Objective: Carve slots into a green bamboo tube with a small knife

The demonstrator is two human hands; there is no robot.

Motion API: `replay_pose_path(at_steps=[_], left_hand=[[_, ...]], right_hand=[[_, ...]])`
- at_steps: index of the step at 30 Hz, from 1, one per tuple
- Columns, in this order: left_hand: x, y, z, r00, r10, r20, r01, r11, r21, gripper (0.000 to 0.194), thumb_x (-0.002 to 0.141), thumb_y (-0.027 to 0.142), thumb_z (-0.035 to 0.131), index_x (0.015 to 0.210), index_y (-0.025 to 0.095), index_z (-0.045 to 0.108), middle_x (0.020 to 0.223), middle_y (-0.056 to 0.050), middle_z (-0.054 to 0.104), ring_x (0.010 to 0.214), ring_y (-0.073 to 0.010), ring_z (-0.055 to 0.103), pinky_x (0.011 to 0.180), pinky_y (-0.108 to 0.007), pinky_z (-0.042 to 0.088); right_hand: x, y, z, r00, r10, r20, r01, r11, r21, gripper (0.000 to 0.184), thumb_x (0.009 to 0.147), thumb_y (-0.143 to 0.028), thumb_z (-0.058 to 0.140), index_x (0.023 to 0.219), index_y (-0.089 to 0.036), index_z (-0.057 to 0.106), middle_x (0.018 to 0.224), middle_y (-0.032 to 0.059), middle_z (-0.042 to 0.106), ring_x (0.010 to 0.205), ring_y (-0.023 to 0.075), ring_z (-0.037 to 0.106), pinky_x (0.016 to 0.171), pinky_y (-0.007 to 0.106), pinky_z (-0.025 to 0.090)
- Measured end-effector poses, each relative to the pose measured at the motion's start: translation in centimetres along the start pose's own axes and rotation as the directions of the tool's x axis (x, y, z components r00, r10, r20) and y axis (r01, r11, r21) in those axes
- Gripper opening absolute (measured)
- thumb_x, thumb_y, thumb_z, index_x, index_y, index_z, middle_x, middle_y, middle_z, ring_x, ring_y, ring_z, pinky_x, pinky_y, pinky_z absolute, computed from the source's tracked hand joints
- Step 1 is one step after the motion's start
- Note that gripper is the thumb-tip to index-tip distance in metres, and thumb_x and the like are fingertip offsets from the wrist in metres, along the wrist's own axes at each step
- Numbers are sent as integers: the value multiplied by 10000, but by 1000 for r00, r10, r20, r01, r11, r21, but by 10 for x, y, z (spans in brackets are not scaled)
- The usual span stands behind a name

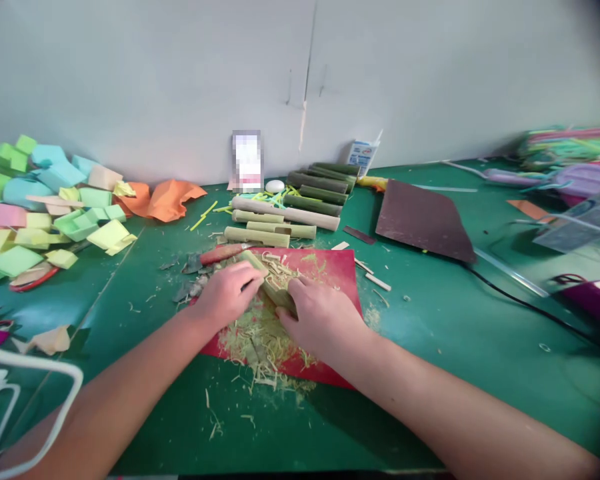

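My left hand point(230, 290) is closed on the far end of a pale green bamboo tube point(276, 291). Something small and dark shows between its thumb and fingers, too indistinct to name. My right hand point(325, 317) grips the near part of the same tube, its fingers wrapped over the top. The tube slants over a red sheet point(343, 277) strewn with shavings point(240, 337) and pale dust. Just beyond my left hand lies a tool with a reddish handle point(223, 254); its working end is unclear.
Behind the sheet, several bamboo tubes point(300, 213) lie in a row. A dark board point(423, 220) sits to the right, near a small carton point(363, 157). Folded coloured papers point(60, 193) pile up at left, beside crumpled orange paper point(173, 199). A white wire frame point(73, 393) juts in lower left.
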State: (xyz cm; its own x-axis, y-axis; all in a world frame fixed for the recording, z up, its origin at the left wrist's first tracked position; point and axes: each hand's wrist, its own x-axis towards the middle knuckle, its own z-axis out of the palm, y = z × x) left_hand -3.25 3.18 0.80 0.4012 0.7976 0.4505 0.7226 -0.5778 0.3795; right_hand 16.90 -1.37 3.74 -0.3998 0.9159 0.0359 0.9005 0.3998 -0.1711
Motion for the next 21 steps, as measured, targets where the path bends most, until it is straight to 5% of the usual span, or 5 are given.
replay_pose_path(at_steps=[5, 8, 12, 16, 21], left_hand=[[0, -3, -1, 993, -41, -113, 50, 996, 76, 190, 864, 237, 507, 899, 166, 680, 905, -62, 676, 851, -181, 626, 785, -306, 490], [-2, 1, -1, 1000, -7, -7, 7, 997, 73, 220, 877, 246, 488, 993, 178, 663, 891, -54, 672, 816, -165, 628, 764, -288, 495], [-3, 4, 0, 996, -6, -94, 19, 990, 136, 210, 874, 249, 495, 947, 169, 674, 911, -65, 673, 848, -175, 626, 776, -291, 490], [-2, 4, 0, 999, 40, 3, -40, 993, 109, 220, 884, 245, 481, 980, 175, 665, 853, -51, 668, 786, -155, 624, 718, -268, 489], [-3, 6, -1, 998, -12, -59, 19, 992, 123, 204, 877, 250, 496, 914, 171, 681, 874, -60, 669, 823, -170, 623, 752, -289, 485]], right_hand=[[0, -1, 0, 1000, 15, 2, -15, 1000, -4, 177, 801, -335, 470, 845, -181, 546, 827, 47, 619, 701, 195, 597, 517, 289, 315], [-1, -1, -1, 1000, 4, 5, -4, 1000, 7, 168, 793, -326, 480, 853, -184, 545, 818, 39, 617, 699, 190, 594, 524, 288, 317], [-1, 0, 0, 1000, 16, -4, -16, 1000, 1, 170, 800, -336, 472, 850, -190, 544, 818, 39, 621, 700, 189, 593, 504, 282, 295], [0, 0, 0, 1000, 10, 16, -10, 1000, 2, 167, 804, -341, 476, 843, -191, 537, 810, 35, 619, 685, 174, 588, 509, 278, 292], [0, 1, 0, 1000, 20, 5, -20, 1000, -20, 174, 808, -348, 461, 824, -193, 540, 810, 36, 622, 679, 181, 587, 497, 281, 279]])
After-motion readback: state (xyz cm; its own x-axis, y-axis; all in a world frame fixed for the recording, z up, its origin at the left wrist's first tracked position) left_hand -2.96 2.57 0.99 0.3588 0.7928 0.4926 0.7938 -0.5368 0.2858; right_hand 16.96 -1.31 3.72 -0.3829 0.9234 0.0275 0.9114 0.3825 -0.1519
